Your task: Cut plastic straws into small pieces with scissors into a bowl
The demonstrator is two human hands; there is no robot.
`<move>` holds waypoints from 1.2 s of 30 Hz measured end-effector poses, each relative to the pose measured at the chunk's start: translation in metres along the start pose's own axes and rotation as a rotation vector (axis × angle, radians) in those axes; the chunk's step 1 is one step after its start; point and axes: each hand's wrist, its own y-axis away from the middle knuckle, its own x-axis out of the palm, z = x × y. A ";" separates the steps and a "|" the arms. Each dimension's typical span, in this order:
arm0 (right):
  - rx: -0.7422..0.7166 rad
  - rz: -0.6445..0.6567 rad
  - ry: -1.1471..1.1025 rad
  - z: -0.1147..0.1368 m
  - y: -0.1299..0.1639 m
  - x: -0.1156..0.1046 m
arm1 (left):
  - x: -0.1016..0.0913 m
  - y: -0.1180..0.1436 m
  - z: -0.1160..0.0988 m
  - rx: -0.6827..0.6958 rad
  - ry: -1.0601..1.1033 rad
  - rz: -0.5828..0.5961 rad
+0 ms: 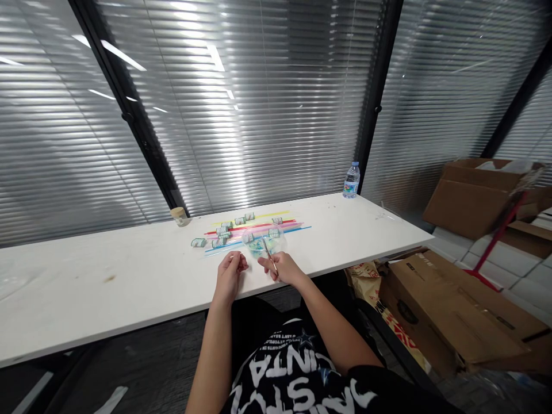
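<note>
My right hand (278, 267) is closed around a slim pair of scissors (269, 256) with copper-coloured handles, blades pointing away from me. Thumb and fingers of my left hand (232, 268) are pinched together just above the table's near side; whatever they hold is too small to make out. Beyond both hands stands a clear plastic bowl (254, 248) with small blue, green and yellowish bits in it. Long thin strips lie behind it, including a blue strip (302, 229), a red strip (254, 225) and a yellow strip (276, 214). Several small patterned rolls (198, 242) rest among them.
The white table (142, 276) runs along a glass wall with blinds. A water bottle (351, 181) stands at its far right corner, and a small lidded jar (178, 216) at the back left. Cardboard boxes (457, 305) and a red-handled tool (495, 238) are on the floor at right.
</note>
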 end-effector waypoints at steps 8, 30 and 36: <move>-0.003 -0.010 0.027 0.000 0.000 0.000 | -0.002 -0.001 0.003 0.005 -0.004 0.001; -0.005 0.015 0.043 0.001 0.001 0.000 | 0.001 0.001 -0.002 -0.003 -0.049 0.033; -0.017 0.012 0.049 0.002 0.002 0.000 | 0.001 0.001 -0.002 -0.008 -0.038 0.036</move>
